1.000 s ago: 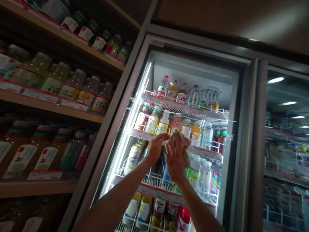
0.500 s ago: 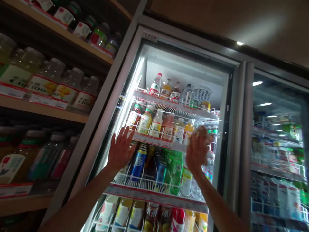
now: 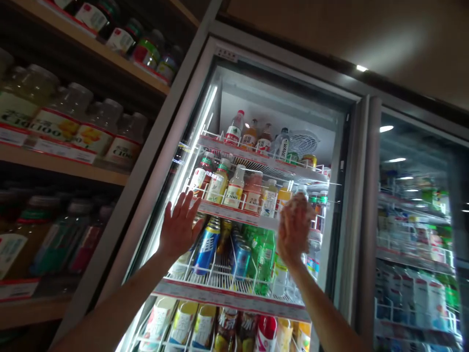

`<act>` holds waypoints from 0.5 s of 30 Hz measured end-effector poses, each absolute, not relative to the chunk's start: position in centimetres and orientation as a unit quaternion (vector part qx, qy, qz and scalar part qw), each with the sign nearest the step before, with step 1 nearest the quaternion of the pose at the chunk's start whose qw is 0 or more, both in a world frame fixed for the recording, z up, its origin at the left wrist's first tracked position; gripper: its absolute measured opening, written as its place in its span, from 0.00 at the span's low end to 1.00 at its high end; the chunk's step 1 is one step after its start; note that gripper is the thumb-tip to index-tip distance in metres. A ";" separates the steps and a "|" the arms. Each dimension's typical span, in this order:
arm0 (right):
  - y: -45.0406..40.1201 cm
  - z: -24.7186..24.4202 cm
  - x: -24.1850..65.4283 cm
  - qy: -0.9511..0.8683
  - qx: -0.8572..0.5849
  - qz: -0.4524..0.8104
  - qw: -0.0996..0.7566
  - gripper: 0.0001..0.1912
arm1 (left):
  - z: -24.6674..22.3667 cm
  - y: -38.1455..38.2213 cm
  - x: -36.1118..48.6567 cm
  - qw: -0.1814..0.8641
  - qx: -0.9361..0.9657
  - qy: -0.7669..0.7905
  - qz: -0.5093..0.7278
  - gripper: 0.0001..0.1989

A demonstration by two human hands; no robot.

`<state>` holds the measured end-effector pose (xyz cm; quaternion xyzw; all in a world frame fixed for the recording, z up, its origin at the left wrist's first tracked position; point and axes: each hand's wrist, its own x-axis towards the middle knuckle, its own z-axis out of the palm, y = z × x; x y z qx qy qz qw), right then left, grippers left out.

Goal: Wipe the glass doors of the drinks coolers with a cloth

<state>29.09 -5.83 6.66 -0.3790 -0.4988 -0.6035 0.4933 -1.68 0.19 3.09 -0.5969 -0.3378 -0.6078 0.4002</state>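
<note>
In the head view, my left hand is raised with its fingers spread flat at the glass door of a lit drinks cooler; nothing is in it. Farther right, my right hand is at the same door, with its fingers on a crumpled pale cloth. Blur hides the cloth's details. Behind the glass, a bottle with a yellow label, blue cans and green bottles stand on wire shelves.
On the left, wooden shelves carry rows of juice bottles. A metal frame divides this door from a second cooler door on the right, with cartons inside. A brown panel runs above.
The view has shifted slightly, so shelves and cooler sit a little farther left. My right hand with the cloth has moved slightly left and down; my left hand stays flat at the glass.
</note>
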 end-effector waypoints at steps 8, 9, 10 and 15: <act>-6.9 3.1 34.2 -0.461 -0.416 -0.600 0.504 0.21 | 3.1 0.0 -1.6 0.408 -0.592 -0.340 -0.606 0.29; -7.0 3.4 36.2 -0.419 -0.421 -0.596 0.541 0.21 | 3.1 0.0 -1.6 0.409 -0.592 -0.341 -0.605 0.29; -7.0 3.5 37.5 -0.387 -0.424 -0.592 0.567 0.22 | 3.1 -0.1 -1.5 0.408 -0.592 -0.342 -0.605 0.29; -6.1 -1.8 32.2 -0.473 -0.411 -0.576 0.525 0.27 | 3.1 -0.1 -1.5 0.403 -0.594 -0.350 -0.602 0.28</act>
